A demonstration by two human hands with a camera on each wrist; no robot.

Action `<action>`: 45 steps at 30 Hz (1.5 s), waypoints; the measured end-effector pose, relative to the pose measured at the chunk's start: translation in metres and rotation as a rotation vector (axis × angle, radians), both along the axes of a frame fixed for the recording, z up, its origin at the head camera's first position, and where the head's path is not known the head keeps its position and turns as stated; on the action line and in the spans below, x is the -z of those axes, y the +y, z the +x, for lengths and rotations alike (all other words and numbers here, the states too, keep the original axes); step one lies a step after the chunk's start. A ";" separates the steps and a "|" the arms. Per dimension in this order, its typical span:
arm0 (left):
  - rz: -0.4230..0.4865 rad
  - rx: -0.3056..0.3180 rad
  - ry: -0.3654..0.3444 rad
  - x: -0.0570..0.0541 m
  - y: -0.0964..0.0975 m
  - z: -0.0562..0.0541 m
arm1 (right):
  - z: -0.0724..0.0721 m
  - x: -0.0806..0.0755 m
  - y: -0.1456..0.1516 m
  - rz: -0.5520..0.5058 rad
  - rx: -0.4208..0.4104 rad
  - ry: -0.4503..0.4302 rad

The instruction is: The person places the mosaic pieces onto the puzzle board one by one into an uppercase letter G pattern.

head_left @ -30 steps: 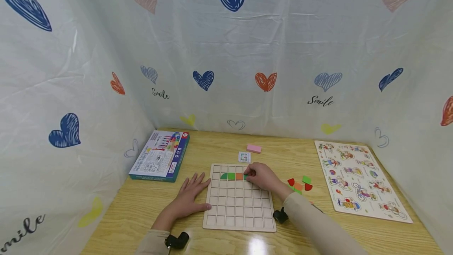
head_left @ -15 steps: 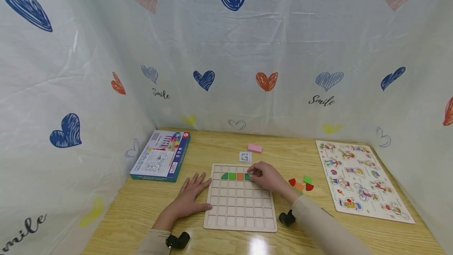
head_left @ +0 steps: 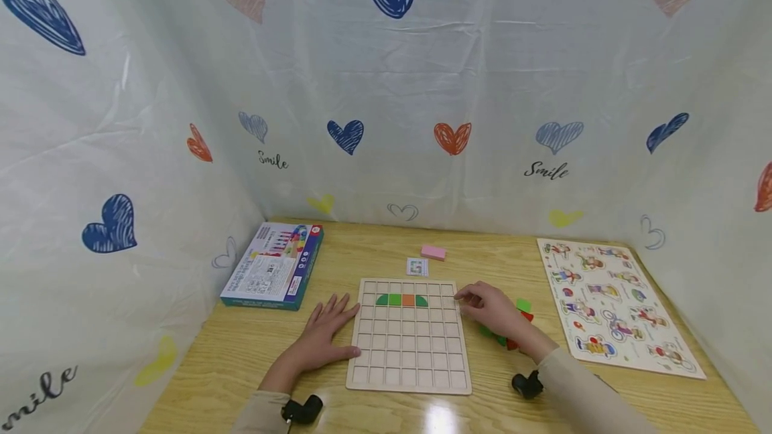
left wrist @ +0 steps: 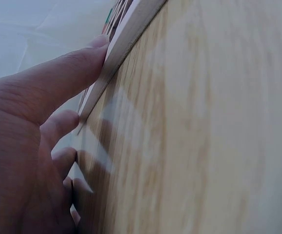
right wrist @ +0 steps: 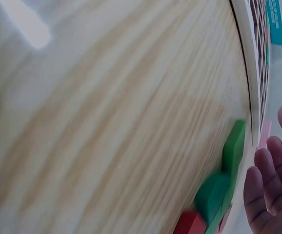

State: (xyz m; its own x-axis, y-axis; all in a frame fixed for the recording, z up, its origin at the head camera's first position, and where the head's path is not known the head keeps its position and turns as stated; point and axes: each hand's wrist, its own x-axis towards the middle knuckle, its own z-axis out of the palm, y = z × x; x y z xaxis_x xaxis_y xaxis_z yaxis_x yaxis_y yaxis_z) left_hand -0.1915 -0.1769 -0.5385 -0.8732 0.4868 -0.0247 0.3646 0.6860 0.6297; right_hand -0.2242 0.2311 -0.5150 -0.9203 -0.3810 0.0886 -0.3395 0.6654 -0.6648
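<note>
– White curtain (head_left: pixel 506 52) surrounds the worktop (head_left: pixel 362 246). Where is the grid board (head_left: pixel 393 377)?

– Flat on the worktop, directly before me. Its second row from the far edge carries, left to right: a green quarter-round (head_left: pixel 382 301), a green square (head_left: pixel 395 300), an orange square (head_left: pixel 408 300) and another green quarter-round (head_left: pixel 421 301).

– State of each hand?

– My left hand (head_left: pixel 322 337) is spread, its thumb against the board's left edge. My right hand (head_left: pixel 491 307) is at the right edge, fingers loosely bent, thumb apart; I see nothing held in it. Loose pieces (right wrist: pixel 213 193) lie beside the board, partly hidden beneath that hand and wrist.

– Likely faults?

– Board shift: a sideways push from my left thumb could skew it. Scatter: a low right wrist could sweep the loose pieces. Mis-pick: overlapping pieces and two similar greens could cause confusion.
</note>
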 end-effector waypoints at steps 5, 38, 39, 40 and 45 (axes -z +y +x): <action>-0.006 -0.003 -0.017 0.001 -0.001 0.000 | 0.008 -0.004 0.022 -0.016 0.047 0.004; -0.022 -0.001 -0.025 0.001 -0.002 0.000 | 0.016 0.008 0.087 0.104 0.269 -0.058; -0.021 -0.001 -0.024 0.001 -0.002 0.000 | 0.015 0.008 0.086 0.109 0.266 -0.065; -0.019 -0.001 -0.023 0.001 -0.002 0.000 | 0.015 0.007 0.084 0.118 0.263 -0.067; -0.023 -0.002 -0.026 0.001 -0.002 0.000 | 0.016 0.007 0.079 0.130 0.250 -0.058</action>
State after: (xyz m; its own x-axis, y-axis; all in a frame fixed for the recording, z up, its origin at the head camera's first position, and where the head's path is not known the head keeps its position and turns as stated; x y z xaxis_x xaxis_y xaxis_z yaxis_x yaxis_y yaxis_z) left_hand -0.1916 -0.1786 -0.5391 -0.8729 0.4843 -0.0587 0.3469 0.7009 0.6233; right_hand -0.2086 0.3096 -0.5219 -0.9893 -0.1462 -0.0022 -0.1176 0.8048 -0.5818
